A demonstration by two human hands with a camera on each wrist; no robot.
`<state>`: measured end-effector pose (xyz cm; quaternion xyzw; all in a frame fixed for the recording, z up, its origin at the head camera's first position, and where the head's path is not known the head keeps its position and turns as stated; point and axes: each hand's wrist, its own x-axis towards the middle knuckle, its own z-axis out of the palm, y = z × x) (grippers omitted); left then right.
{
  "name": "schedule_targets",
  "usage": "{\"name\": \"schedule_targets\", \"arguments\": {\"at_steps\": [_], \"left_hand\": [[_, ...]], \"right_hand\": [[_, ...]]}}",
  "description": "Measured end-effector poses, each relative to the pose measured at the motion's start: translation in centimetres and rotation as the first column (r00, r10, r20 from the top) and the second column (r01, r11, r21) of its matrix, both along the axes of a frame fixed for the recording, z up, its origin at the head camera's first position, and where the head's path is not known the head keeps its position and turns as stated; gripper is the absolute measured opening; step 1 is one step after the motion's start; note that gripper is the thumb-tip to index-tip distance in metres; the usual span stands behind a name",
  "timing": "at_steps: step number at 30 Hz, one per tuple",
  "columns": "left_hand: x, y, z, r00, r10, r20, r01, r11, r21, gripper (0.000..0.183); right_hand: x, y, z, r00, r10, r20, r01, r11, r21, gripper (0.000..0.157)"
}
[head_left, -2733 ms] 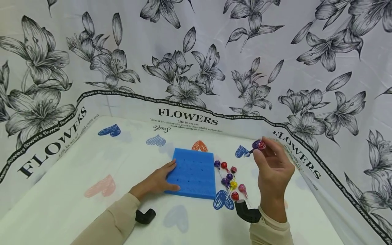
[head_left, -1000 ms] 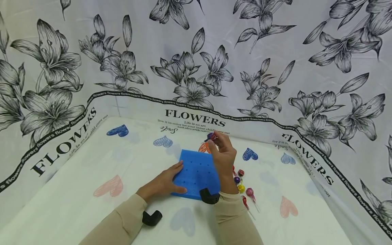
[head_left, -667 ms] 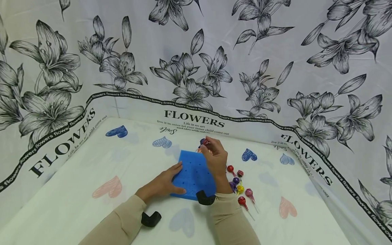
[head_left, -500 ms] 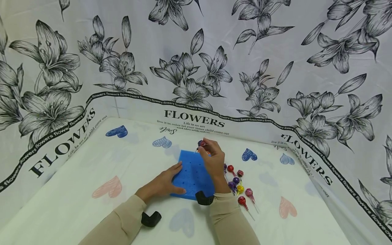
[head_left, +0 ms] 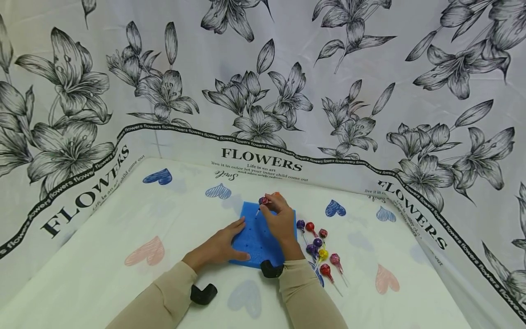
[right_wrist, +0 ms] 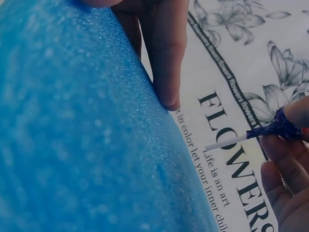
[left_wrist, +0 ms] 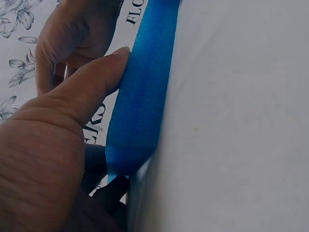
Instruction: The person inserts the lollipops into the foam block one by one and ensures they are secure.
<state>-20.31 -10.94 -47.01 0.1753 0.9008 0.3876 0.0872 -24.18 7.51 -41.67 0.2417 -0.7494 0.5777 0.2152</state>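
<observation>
Purple-wrapped lollipop (head_left: 263, 201) over the far part of the blue foam block (head_left: 255, 237), white stick slanting down, tip in open air in the right-wrist view. Right hand (head_left: 280, 221): fingers pinching the wrapped candy. Block flat on the cloth-covered tabletop (head_left: 361, 297), small holes in its top. Left hand (head_left: 219, 243): fingers spread, fairly straight, resting against block's left side; thumb at near-left corner. Right of block: eight loose lollipops (head_left: 323, 254), purple, red, yellow, pink. Behind block: flower-print curtain (head_left: 230, 59).
</observation>
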Motion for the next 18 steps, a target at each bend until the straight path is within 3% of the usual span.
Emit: {"name": "schedule_targets", "arguments": {"at_steps": [3, 10, 18], "left_hand": [[-0.1, 0.1, 0.0, 1.0, 0.001, -0.008, -0.001, 1.0, -0.01, 0.102], [-0.2, 0.1, 0.2, 1.0, 0.006, -0.006, -0.006, 1.0, -0.025, 0.102], [0.0, 0.1, 0.3, 1.0, 0.014, 0.007, -0.014, 1.0, -0.023, 0.102]], "right_hand": [[-0.2, 0.0, -0.3, 1.0, 0.0, 0.002, 0.0, 1.0, 0.009, 0.031], [-2.4, 0.4, -3.3, 1.0, -0.028, 0.006, 0.027, 0.998, 0.056, 0.032], [-2.6, 0.5, -4.3, 1.0, -0.027, -0.011, 0.028, 0.993, 0.111, 0.032]]}}
